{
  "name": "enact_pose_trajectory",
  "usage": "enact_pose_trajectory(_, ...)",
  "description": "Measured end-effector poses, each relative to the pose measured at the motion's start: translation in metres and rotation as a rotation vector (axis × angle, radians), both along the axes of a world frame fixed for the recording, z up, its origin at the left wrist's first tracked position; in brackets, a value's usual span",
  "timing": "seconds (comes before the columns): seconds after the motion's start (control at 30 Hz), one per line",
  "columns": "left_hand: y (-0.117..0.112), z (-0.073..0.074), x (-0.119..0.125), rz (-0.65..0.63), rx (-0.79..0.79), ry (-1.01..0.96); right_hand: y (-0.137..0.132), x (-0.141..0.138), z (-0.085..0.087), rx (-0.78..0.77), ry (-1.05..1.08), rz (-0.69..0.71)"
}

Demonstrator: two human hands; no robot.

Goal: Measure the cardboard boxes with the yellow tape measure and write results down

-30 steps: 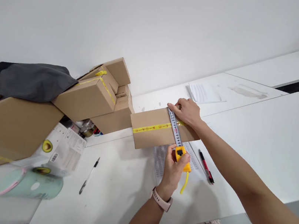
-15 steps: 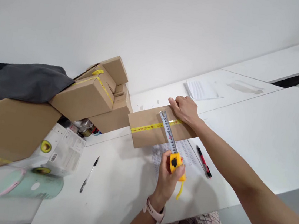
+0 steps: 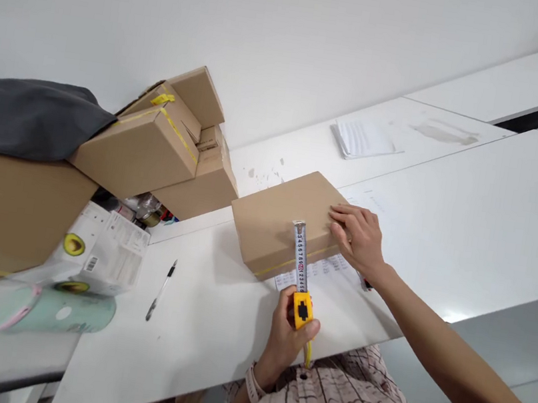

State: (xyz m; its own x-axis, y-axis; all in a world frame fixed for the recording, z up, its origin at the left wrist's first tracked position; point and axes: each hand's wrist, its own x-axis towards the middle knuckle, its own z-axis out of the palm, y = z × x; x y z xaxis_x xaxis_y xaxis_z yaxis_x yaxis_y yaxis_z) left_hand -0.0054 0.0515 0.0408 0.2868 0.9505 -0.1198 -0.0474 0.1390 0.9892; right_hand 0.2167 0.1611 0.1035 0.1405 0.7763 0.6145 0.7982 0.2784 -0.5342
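Note:
My left hand (image 3: 285, 338) is wrapped round a yellow tape measure (image 3: 302, 309). Its metal blade (image 3: 300, 260) sticks out, numbers facing up, and the tip lies over a cardboard box (image 3: 282, 213); whether it touches the box I cannot tell. The box has its plain broad face up and a yellow-taped narrow side towards me. On its right end rests my right hand (image 3: 359, 238), fingers stretched over the face, thumb apart. Printed sheets (image 3: 322, 268) lie partly under the box. A pen by my right wrist is mostly hidden.
A black-and-clear pen (image 3: 162, 290) lies on the white table (image 3: 197, 346). Stacked cardboard boxes (image 3: 139, 155), a dark cloth (image 3: 28, 118), an avocado-printed carton (image 3: 113, 249) and a mint-green cylinder (image 3: 74, 317) crowd the left. Papers (image 3: 364, 140) lie near the wall.
The box has turned from its taped narrow face up to its plain broad face up. My right hand has shifted right and towards me; the tape measure has come nearer my body.

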Motion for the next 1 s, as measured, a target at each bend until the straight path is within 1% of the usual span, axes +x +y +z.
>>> enact_pose_trajectory(0.07, -0.002, 0.005, 0.001, 0.002, 0.011, 0.090, -0.017, 0.000, 0.004, -0.021, 0.080, -0.008)
enact_pose_trajectory(0.13, -0.006, 0.009, 0.001, -0.027, 0.005, 0.197, -0.037, 0.001, 0.014, -0.053, 0.239, 0.015)
enact_pose_trajectory(0.2, -0.011, 0.012, 0.000, -0.079, 0.011, 0.279, -0.058, 0.003, 0.021, -0.125, 0.408, 0.115)
enact_pose_trajectory(0.27, -0.016, 0.015, -0.001, -0.128, 0.038, 0.335, -0.076, 0.006, 0.021, -0.187, 0.523, 0.185)
enact_pose_trajectory(0.3, -0.019, 0.016, -0.002, -0.151, 0.052, 0.365, -0.084, 0.007, 0.019, -0.195, 0.557, 0.184)
enact_pose_trajectory(0.37, -0.022, 0.019, -0.004, -0.182, 0.061, 0.416, -0.097, 0.006, 0.009, -0.173, 0.597, 0.136)
enact_pose_trajectory(0.43, -0.023, 0.022, -0.004, -0.190, 0.039, 0.433, -0.107, -0.003, -0.003, -0.182, 0.603, 0.121)
enact_pose_trajectory(0.57, -0.028, 0.022, -0.002, -0.109, 0.001, 0.375, -0.130, -0.036, -0.028, -0.267, 0.541, 0.184)
enact_pose_trajectory(0.63, -0.031, 0.020, -0.001, -0.062, 0.031, 0.384, -0.138, -0.048, -0.038, -0.288, 0.512, 0.205)
enact_pose_trajectory(0.67, -0.031, 0.020, -0.002, -0.042, 0.065, 0.401, -0.139, -0.050, -0.043, -0.290, 0.501, 0.189)
enact_pose_trajectory(0.73, -0.029, 0.023, -0.006, 0.016, 0.201, 0.443, -0.136, -0.045, -0.051, -0.266, 0.463, 0.090)
enact_pose_trajectory(0.8, -0.018, 0.036, -0.013, 0.094, 0.463, 0.474, -0.125, -0.032, -0.059, -0.214, 0.360, -0.036)
enact_pose_trajectory(0.87, 0.002, 0.059, -0.022, 0.166, 0.800, 0.503, -0.111, -0.018, -0.070, -0.190, 0.199, -0.117)
enact_pose_trajectory(0.93, 0.028, 0.086, -0.030, 0.207, 1.088, 0.589, -0.100, -0.009, -0.082, -0.237, 0.030, -0.159)
enact_pose_trajectory(1.0, 0.057, 0.109, -0.036, 0.282, 1.258, 0.710, -0.095, -0.007, -0.094, -0.310, -0.109, -0.183)
